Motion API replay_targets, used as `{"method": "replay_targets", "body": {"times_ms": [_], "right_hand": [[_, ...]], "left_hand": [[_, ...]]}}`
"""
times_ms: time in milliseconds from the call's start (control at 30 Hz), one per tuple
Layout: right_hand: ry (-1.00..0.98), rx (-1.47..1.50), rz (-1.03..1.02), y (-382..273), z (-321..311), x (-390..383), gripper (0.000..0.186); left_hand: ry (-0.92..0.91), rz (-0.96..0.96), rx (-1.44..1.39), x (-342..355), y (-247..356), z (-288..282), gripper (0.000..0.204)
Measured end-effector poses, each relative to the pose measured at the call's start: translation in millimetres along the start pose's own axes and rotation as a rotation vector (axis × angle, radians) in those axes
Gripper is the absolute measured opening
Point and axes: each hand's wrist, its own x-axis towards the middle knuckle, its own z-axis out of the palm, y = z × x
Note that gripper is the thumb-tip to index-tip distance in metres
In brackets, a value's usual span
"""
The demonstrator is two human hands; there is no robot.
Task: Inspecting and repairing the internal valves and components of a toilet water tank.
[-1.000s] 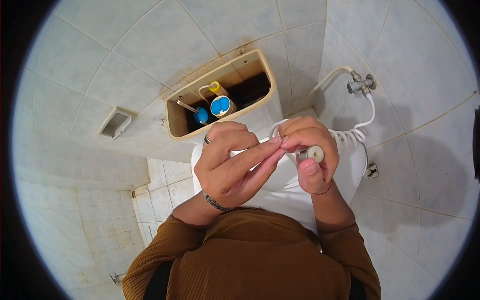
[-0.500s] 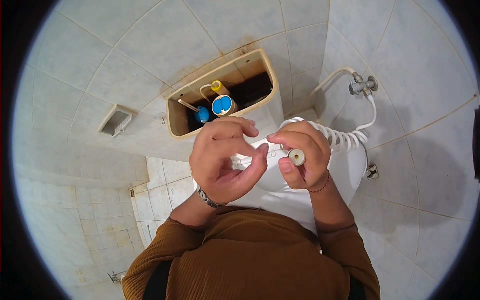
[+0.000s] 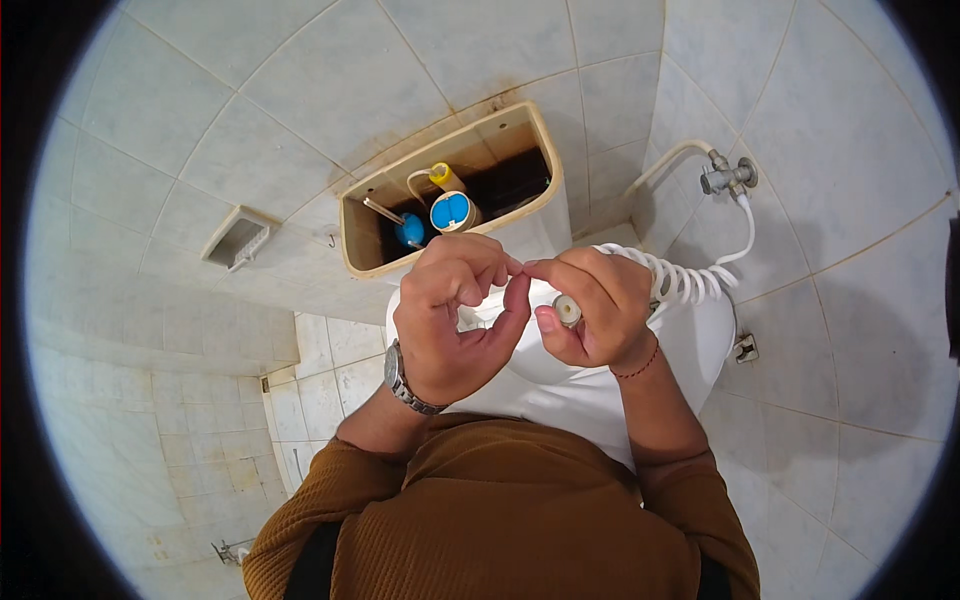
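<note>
My left hand (image 3: 450, 310) has its thumb and finger pinched together, touching the fingertips of my right hand (image 3: 605, 305). Anything in that pinch is too small to make out. My right hand curls around a round, pale hose fitting (image 3: 567, 310) with a small hole in its middle. A white coiled hose (image 3: 685, 280) runs from behind that hand toward the right wall; its join to the fitting is hidden. Both hands are above the white toilet (image 3: 690, 350), just in front of the open cistern (image 3: 344, 235).
Inside the cistern stand a blue-topped flush valve (image 3: 453, 211), a blue float (image 3: 409, 231) and a yellow-capped part (image 3: 446, 178). A metal angle valve (image 3: 728, 177) on the right wall feeds the hose. A recessed soap dish (image 3: 238, 238) sits in the left wall.
My hands have come together, fingertips now touching where there was a gap. My right hand has shifted left with the hose fitting. The left thumb and finger have closed into a pinch.
</note>
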Motion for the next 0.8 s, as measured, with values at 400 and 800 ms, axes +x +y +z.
{"method": "replay_targets", "body": {"times_ms": [400, 800], "right_hand": [[-0.063, -0.064, -0.003, -0.7, 2.0, -0.6, 0.025], [-0.121, -0.049, 0.015, -1.5, 4.1, 0.6, 0.033]], "left_hand": [[-0.025, -0.118, 0.053, -5.8, 0.4, -0.8, 0.053], [-0.076, -0.119, 0.128, -5.9, -5.5, -4.3, 0.050]]}}
